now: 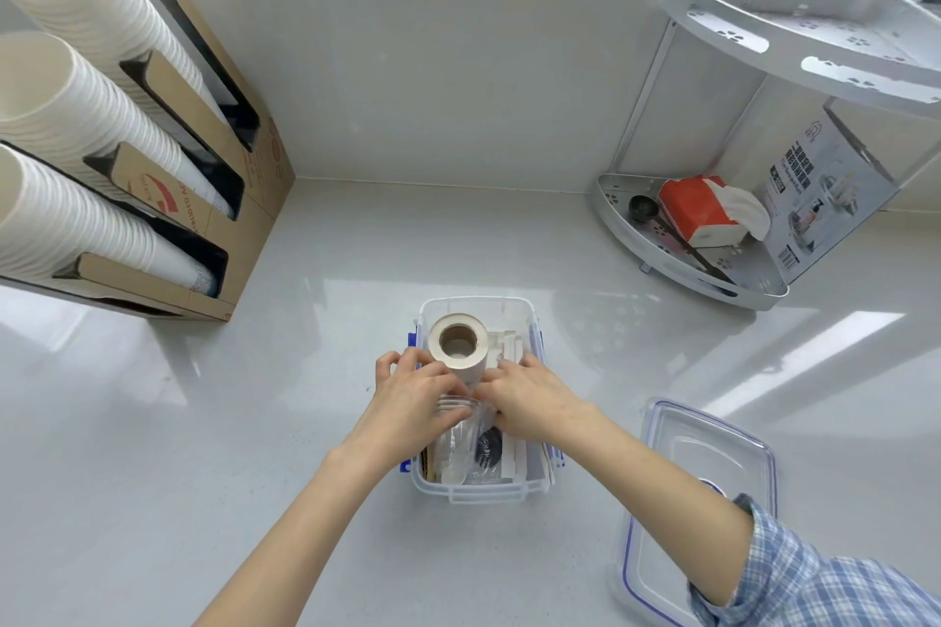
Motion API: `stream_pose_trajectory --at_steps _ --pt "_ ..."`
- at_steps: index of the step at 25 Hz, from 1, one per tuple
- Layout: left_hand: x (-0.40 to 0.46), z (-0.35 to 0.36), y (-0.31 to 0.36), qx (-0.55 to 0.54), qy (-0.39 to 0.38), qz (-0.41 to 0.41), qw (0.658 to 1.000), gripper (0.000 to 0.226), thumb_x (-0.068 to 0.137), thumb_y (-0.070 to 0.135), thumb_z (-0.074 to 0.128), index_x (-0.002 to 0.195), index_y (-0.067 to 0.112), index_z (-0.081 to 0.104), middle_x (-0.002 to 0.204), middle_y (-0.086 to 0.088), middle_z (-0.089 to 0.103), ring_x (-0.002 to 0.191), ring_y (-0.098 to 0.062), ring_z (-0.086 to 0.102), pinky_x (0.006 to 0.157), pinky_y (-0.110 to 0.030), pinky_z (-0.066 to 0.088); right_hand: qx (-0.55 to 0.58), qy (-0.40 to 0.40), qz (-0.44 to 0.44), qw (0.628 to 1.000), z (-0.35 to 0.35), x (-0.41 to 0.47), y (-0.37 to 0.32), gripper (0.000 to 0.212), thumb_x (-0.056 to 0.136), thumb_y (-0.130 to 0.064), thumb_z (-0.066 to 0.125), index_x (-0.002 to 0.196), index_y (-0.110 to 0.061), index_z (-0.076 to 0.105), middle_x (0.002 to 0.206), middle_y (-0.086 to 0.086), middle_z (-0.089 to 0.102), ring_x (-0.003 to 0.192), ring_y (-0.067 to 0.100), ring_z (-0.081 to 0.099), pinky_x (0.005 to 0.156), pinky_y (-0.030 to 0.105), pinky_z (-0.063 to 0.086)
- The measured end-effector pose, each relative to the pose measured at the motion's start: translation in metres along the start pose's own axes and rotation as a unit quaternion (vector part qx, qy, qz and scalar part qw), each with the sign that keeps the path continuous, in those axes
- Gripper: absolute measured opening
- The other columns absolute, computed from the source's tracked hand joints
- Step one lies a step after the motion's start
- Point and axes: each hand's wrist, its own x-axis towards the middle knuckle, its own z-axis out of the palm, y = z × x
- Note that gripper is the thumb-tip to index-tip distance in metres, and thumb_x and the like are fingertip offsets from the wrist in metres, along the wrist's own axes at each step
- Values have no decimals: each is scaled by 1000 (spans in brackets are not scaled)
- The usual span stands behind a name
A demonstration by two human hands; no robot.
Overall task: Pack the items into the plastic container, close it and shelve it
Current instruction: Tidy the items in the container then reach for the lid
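Container: the clear plastic container (481,491) sat open on the pale counter (203,448), blue latches hanging at its sides, right in front of the person.
Inside: a roll of paper tape (457,343) stood on end at the far part of the box, with white flat packs beside it and clear bags with a dark round item (488,451) at the near part.
Left hand: the left hand (415,400) was over the box, fingers curled against the roll and the crinkled clear bag (458,410); a grip, though on which of the two I couldn't tell.
Right hand: the right hand (529,400) reached in from the other side, fingers bent down among the packs; whether it gripped anything was hidden.
Lid: the lid (697,499) lay flat on the counter to the right of the box, apart from it.
Shelf: a white corner rack (764,270) stood at the far right, holding a red tissue pack (695,209).
Left side: stacked paper cups (76,117) in a cardboard holder.
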Motion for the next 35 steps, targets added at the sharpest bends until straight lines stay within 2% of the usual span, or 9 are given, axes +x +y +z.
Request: stream_pose_trajectory --at_steps 5,9,13,18,22,26,29,33,35 --pt "1 -1 -1 -5 -8 -5 1000 29 83 44 51 104 27 62 109 11 62 119 -13 34 93 -30 3 -24 18 6 1000 4 2 -3 34 86 -9 49 118 -17 55 120 9 56 115 28 50 96 39 30" --pt "-2 -2 -3 -19 -14 -8 1000 28 83 41 50 104 26 61 110 9 61 121 -12 32 94 -29 2 -32 34 1 999 4 3 -2 31 86 -2 45 110 -14 61 115 10 58 110 28 56 86 35 30" --pt "-1 -3 -3 -33 -17 -12 999 26 85 37 50 104 25 61 107 7 61 121 -14 32 97 -30 3 -43 13 -10 999 0 3 0 28 88 -6 45 108 -13 65 117 11 59 105 31 59 94 35 32" --pt "-1 -7 -2 -37 -25 5 999 25 87 36 47 107 29 61 106 6 59 119 -15 33 96 -27 1 -45 -5 -14 999 -4 3 2 28 87 -1 44 107 -6 63 117 14 56 108 32 57 94 36 35" --pt "3 -7 -2 -33 -40 -1 999 26 89 33 44 110 33 60 93 9 47 119 -16 32 104 -32 1 -38 3 -14 999 -7 1 2 30 86 4 40 108 -2 60 118 16 55 108 33 56 93 36 35" --pt "6 -4 0 26 -67 -3 997 29 90 35 41 114 33 58 107 3 55 121 -18 32 112 -41 2 -28 3 -20 999 -5 0 5 32 85 4 44 108 -7 63 120 13 55 109 31 54 98 34 31" --pt "7 -3 2 45 -72 -5 996 31 90 35 41 116 31 57 113 3 56 123 -18 30 113 -44 -1 74 53 -9 996 -4 -6 11 35 84 4 44 108 -12 63 121 6 56 109 29 53 98 31 32" --pt "7 0 7 39 -61 -2 997 35 89 31 42 122 24 50 119 2 53 126 -19 29 113 -42 -2 250 215 78 941 -8 -25 22 27 87 -9 50 111 -14 60 118 6 54 109 24 52 94 32 38" --pt "8 1 12 24 -47 11 999 36 88 32 42 122 23 49 119 2 53 125 -19 30 110 -38 -1 303 196 143 921 -8 -39 24 27 87 -23 54 113 -15 55 114 6 49 104 25 53 91 33 41"
